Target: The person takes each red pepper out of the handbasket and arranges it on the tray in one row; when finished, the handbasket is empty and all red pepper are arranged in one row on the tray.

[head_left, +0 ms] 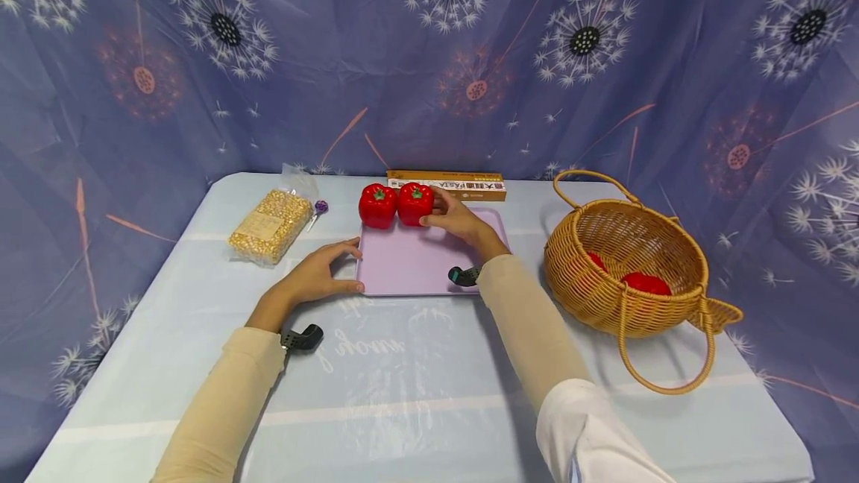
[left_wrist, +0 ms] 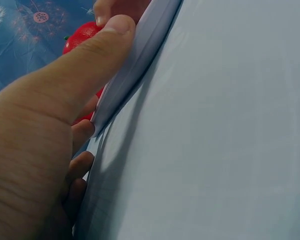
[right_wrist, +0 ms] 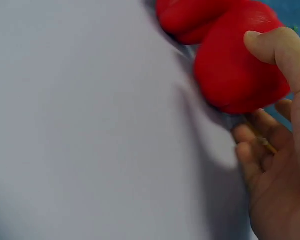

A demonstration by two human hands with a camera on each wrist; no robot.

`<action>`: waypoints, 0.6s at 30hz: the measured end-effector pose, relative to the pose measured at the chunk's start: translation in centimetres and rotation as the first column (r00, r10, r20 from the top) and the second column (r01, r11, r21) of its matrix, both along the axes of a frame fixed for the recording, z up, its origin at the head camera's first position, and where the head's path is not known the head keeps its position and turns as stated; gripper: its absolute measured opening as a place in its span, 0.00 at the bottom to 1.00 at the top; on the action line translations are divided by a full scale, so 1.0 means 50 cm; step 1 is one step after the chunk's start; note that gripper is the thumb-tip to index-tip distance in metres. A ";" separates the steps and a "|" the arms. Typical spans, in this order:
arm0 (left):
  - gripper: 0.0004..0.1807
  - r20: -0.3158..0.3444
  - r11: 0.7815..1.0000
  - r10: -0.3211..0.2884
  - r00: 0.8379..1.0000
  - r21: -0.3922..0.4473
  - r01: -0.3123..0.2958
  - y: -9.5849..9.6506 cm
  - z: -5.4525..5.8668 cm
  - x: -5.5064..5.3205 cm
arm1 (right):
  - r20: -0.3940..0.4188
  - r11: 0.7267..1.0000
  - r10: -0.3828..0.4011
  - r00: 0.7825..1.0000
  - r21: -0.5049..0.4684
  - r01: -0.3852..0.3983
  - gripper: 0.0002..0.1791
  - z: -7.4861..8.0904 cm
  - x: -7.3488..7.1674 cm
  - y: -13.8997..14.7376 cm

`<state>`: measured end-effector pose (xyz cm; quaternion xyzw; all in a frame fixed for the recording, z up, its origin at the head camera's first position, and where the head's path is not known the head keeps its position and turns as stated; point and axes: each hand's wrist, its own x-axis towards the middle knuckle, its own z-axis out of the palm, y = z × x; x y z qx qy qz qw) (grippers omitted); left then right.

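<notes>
Two red bell peppers stand side by side at the back left of a lilac tray, seen in the head view: the left bell pepper (head_left: pixel 377 207) and the right bell pepper (head_left: pixel 414 205). My right hand (head_left: pixel 463 222) holds the right one, its thumb on the near side and its fingers around the far side, as the right wrist view also shows. At the left edge of the tray (head_left: pixel 409 267), my left hand (head_left: pixel 312 274) touches the rim with thumb and fingers spread apart. The left wrist view shows the thumb (left_wrist: pixel 85 65) extended along that edge.
A wicker basket (head_left: pixel 570 263) with red items (head_left: pixel 646 284) inside stands on the right. Behind the tray lies a pasta box (head_left: pixel 463 188). At the back left are a bag of yellow kernels (head_left: pixel 271 226) and a small purple-topped lollipop (head_left: pixel 321 207).
</notes>
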<state>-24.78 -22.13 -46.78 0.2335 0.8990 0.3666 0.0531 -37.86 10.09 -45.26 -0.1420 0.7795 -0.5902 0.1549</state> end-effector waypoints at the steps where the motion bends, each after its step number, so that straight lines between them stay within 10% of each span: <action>1: 0.36 -0.002 1.000 -0.002 1.000 -0.004 0.002 0.001 -0.002 0.000 | -0.004 1.000 0.014 1.000 0.020 -0.013 0.49 0.006 0.001 0.009; 7: 0.36 -0.009 1.000 0.004 1.000 -0.003 -0.004 0.004 -0.003 0.001 | -0.049 0.973 0.158 0.986 0.176 -0.147 0.50 0.086 0.013 0.056; 18: 0.34 -0.042 1.000 -0.010 0.999 0.015 0.011 0.008 -0.002 0.000 | -0.216 0.805 0.369 0.904 0.560 -0.195 0.36 0.333 0.066 0.172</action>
